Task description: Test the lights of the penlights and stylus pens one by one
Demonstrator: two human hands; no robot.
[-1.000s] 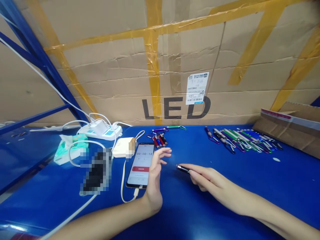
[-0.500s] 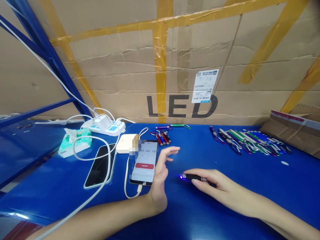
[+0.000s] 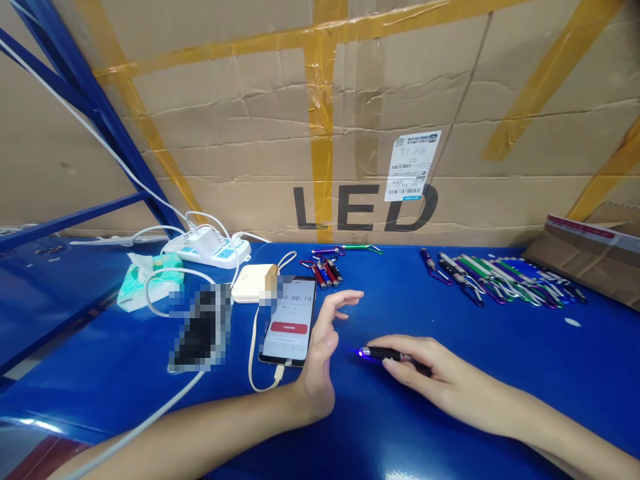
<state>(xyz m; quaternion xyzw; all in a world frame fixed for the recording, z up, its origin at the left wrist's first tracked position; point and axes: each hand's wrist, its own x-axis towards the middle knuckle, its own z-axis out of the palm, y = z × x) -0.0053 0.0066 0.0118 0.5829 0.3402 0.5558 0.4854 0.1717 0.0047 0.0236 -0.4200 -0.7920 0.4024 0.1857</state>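
Observation:
My right hand point(image 3: 430, 377) lies on the blue table point(image 3: 500, 373) and grips a small black keychain flashlight point(image 3: 387, 353). Its tip glows violet and points left at my left palm. My left hand point(image 3: 323, 350) stands on its edge beside it, fingers apart and holding nothing. Just left of that hand lies a phone point(image 3: 290, 320) showing a running timer, with a white cable plugged into it.
A row of coloured keychain flashlights point(image 3: 505, 280) lies at the back right, a smaller cluster point(image 3: 325, 270) behind the phone. A second phone point(image 3: 200, 330), white power bank point(image 3: 255, 283), power strip point(image 3: 210, 252), tissue pack point(image 3: 147, 283) and cables sit left. A big "LED" carton point(image 3: 350, 133) walls the back.
The flashlight went from dark to lit with a violet glow. My right hand has closed more over it. The timer moved from 18 to 19 seconds.

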